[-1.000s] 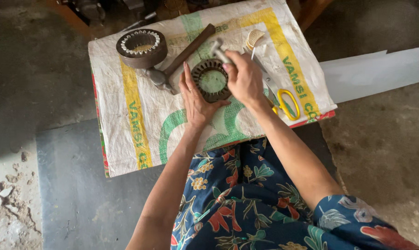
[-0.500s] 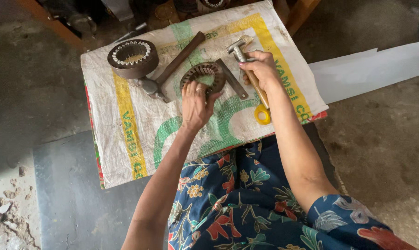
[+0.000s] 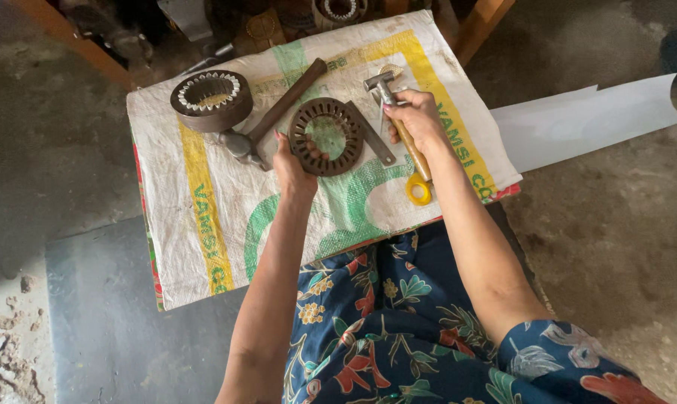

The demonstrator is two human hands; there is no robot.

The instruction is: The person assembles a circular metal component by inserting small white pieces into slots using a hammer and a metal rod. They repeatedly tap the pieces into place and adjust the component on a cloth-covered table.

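A dark slotted metal ring [image 3: 325, 136] lies on a white woven sack [image 3: 203, 202] spread over a low table. My left hand [image 3: 293, 168] grips the ring's near-left edge. My right hand [image 3: 415, 120] is closed around a small hammer [image 3: 389, 97] with a wooden handle, its metal head pointing away from me, just right of the ring. A flat metal bar [image 3: 374, 138] lies between the ring and my right hand. Yellow-handled scissors [image 3: 418, 189] rest under my right wrist.
A thicker ring with pale slot liners [image 3: 209, 99] sits at the sack's far left. A big hammer with a dark wooden handle [image 3: 267, 120] lies beside it. A white sheet [image 3: 585, 116] juts out on the right. Concrete floor surrounds the table; clutter lies beyond its far edge.
My right hand left the ring, moved right and took hold of the small hammer. My left hand shifted from under the ring to its left edge. The ring now lies flat.
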